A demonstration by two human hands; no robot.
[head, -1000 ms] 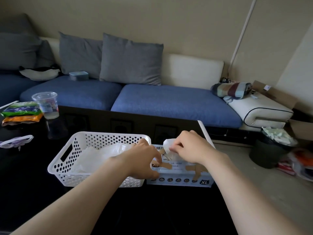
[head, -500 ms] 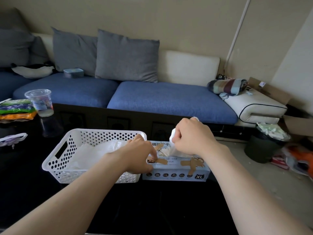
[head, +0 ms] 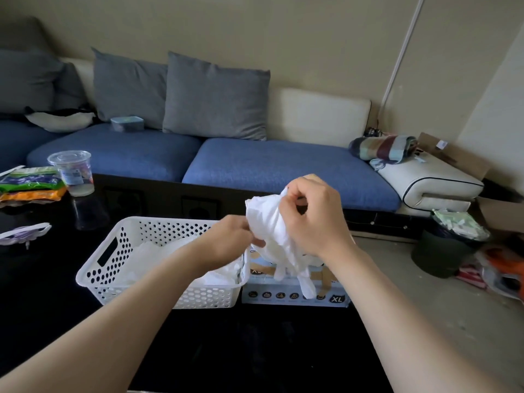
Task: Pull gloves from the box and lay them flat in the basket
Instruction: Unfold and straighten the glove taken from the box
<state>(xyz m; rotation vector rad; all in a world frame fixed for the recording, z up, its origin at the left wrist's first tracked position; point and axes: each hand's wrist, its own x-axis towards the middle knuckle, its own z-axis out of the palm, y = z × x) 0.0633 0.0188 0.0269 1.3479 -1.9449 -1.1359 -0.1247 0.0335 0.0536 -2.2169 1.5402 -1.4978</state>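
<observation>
Both forearms reached in over the dark, glossy bench (head: 255, 350). At its middle stood the glove box (head: 272, 295), marked XL on its front, touching the right end of the white perforated basket (head: 95, 269). Pale gloves already laid in the basket (head: 158, 252) covered its floor.

Above the box, the two hands held one white glove (head: 268, 219) in the air. The right hand (head: 314, 219) was the higher one, its fingers curled and pinching the bunched top of the glove. The left hand (head: 226, 242), over the right end of the basket, gripped the glove's left edge lower down. The glove was clear of the box, crumpled between the hands, and its finger tips dangled down in front of the box's face.

Farther back on the left of the bench stood a clear plastic cup (head: 74, 173) with a lid, beside a stack of green and orange snack packets (head: 28, 184). A pale purple item (head: 22, 234) lay near the left edge; what it was could not be told.

Behind the bench ran a blue sofa (head: 269, 165) with grey cushions (head: 215, 95), a small lidded container (head: 127, 123) and a rolled striped blanket (head: 382, 147). On the floor to the right stood a dark bin (head: 445, 253).
</observation>
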